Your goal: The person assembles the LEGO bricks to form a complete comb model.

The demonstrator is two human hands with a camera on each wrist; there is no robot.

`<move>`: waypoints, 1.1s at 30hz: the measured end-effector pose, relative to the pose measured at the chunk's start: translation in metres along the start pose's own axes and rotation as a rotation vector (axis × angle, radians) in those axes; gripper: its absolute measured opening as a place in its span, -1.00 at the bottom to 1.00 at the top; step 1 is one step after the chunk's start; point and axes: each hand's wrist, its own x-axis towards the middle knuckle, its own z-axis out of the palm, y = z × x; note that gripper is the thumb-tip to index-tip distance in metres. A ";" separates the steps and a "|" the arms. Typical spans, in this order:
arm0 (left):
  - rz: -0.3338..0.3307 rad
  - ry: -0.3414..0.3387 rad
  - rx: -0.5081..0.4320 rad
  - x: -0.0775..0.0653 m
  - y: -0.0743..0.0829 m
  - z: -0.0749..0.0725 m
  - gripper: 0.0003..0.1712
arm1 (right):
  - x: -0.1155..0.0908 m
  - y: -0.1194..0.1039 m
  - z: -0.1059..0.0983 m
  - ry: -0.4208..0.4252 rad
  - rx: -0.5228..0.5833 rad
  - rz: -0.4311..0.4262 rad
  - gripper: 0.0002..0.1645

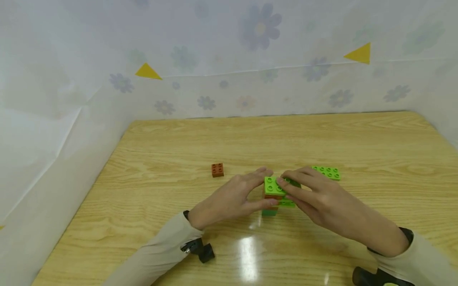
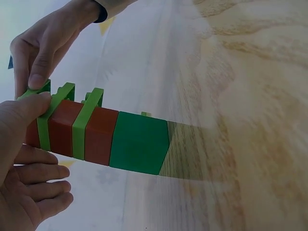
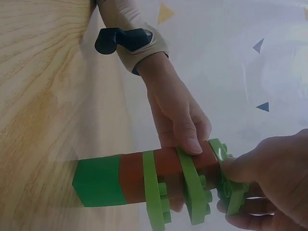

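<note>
A narrow tower of toy building bricks stands upright on the table. Its base is a dark green block [image 2: 139, 144], topped by reddish-brown bricks [image 3: 130, 178] alternating with light green studded plates that jut out to one side. My left hand [image 1: 230, 198] holds the upper tower, thumb on the near side and fingers around the far side. At the top, my right hand [image 1: 323, 202] pinches the jutting end of the uppermost light green plate [image 1: 270, 186]. That plate sits on the top brown brick; whether it is fully pressed down I cannot tell.
A loose reddish-brown brick [image 1: 217, 170] lies left of the tower. Behind my right hand lies another light green plate [image 1: 330, 173], partly hidden by it. A white flowered sheet [image 1: 222, 91] hangs along the back of the wooden table [image 1: 171, 143].
</note>
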 end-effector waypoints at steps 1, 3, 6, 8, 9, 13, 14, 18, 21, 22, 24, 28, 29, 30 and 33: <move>-0.003 0.004 0.015 -0.001 0.001 -0.001 -0.26 | 0.001 0.000 -0.001 -0.005 -0.014 -0.011 -0.47; -0.001 0.015 0.044 -0.004 0.002 -0.002 -0.23 | 0.002 -0.001 -0.002 -0.027 -0.031 -0.020 -0.46; 0.029 0.055 0.100 -0.009 0.005 -0.005 -0.22 | 0.002 -0.001 -0.004 -0.052 -0.049 -0.025 -0.46; 0.067 0.093 0.139 -0.012 0.007 -0.007 -0.22 | 0.002 -0.002 -0.005 -0.059 -0.053 -0.020 -0.46; 0.092 0.118 0.156 -0.013 0.008 -0.009 -0.23 | 0.002 -0.002 -0.005 -0.061 -0.054 -0.017 -0.46; 0.160 0.208 0.181 -0.015 0.011 -0.014 -0.30 | 0.004 -0.002 -0.004 -0.066 -0.059 -0.005 -0.43; 0.171 0.222 0.176 -0.015 0.011 -0.015 -0.31 | 0.004 -0.002 -0.004 -0.064 -0.057 -0.003 -0.43; 0.223 0.258 0.196 -0.014 0.011 -0.017 -0.35 | 0.006 -0.001 -0.001 -0.050 -0.051 -0.001 -0.42; 0.308 0.277 0.274 -0.013 0.010 -0.016 -0.38 | 0.007 0.000 0.001 -0.043 -0.042 0.004 -0.41; 0.339 0.283 0.299 -0.013 0.009 -0.016 -0.39 | 0.007 0.000 0.001 -0.043 -0.038 0.007 -0.40; 0.392 0.293 0.335 -0.012 0.009 -0.016 -0.42 | 0.007 0.000 0.002 -0.046 -0.036 0.012 -0.39; 0.448 0.299 0.347 -0.012 0.008 -0.016 -0.49 | 0.007 0.000 0.001 -0.055 -0.040 0.023 -0.37; 0.458 0.299 0.350 -0.012 0.008 -0.016 -0.50 | 0.007 0.001 0.001 -0.055 -0.042 0.024 -0.37; 0.469 0.298 0.352 -0.012 0.008 -0.016 -0.51 | 0.007 0.001 0.001 -0.055 -0.041 0.025 -0.37; 0.495 0.293 0.358 -0.011 0.009 -0.016 -0.52 | 0.007 0.001 0.001 -0.055 -0.040 0.027 -0.37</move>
